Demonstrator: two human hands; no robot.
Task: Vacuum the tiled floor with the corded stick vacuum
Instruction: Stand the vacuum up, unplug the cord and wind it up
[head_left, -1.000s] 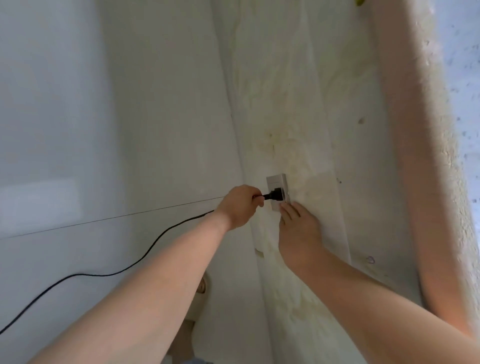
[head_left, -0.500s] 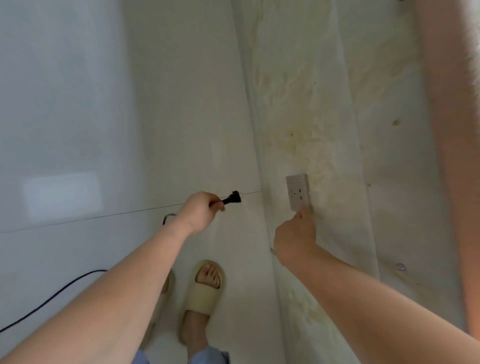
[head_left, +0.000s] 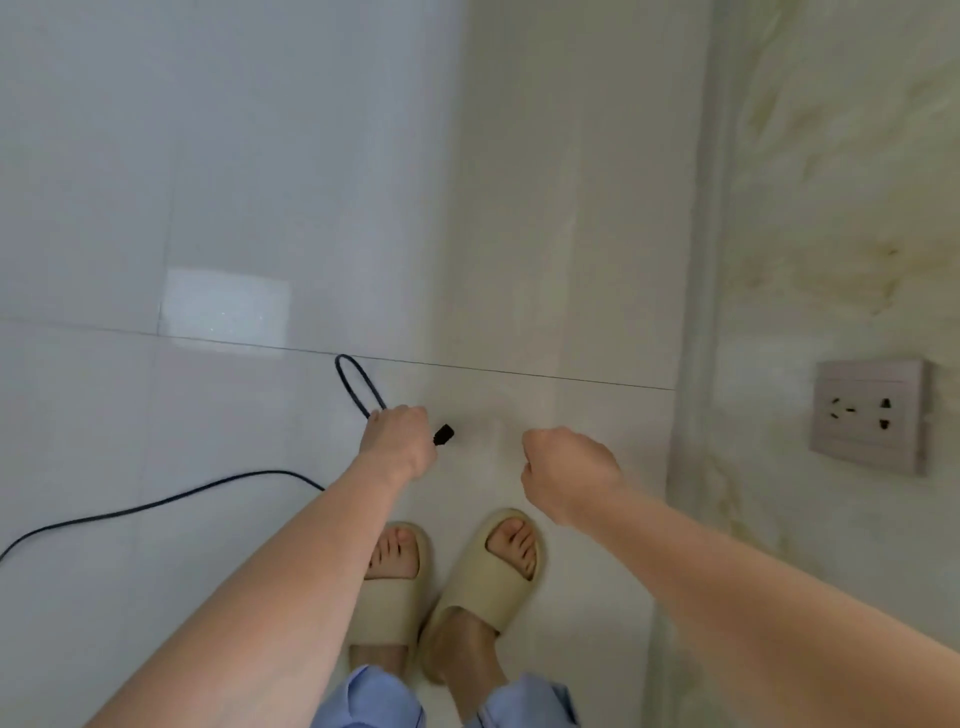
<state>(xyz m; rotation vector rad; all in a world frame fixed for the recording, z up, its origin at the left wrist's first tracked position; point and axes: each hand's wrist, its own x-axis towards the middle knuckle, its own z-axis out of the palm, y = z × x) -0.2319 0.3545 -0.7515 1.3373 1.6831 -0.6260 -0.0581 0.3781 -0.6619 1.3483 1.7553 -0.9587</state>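
Down by my feet, I can see no words or brand marks anywhere; the wall socket (head_left: 868, 415) has only dark holes on its pale face.

My left hand (head_left: 399, 444) is closed around the black cord (head_left: 156, 503). The little black plug (head_left: 443, 434) sticks out past my thumb side, pointing toward the wall socket but well apart from it. It hangs in the air and is not in the socket. Past my knuckles the cord makes a thin loop (head_left: 356, 382) that reaches the grout line of the tiled floor (head_left: 260, 156). Another part of the cord runs in a long curve from under my left arm to the left edge of the view. I cannot see the vacuum itself.

My right hand (head_left: 569, 475) is curled into a loose fist and holds nothing. It is between the plug and the wall.

My two feet in tan slippers (head_left: 485, 582) stand near the bottom edge of the floor. The floor is shiny, pale and bare across the whole top and left. The marble wall (head_left: 831, 208) closes off the right side.
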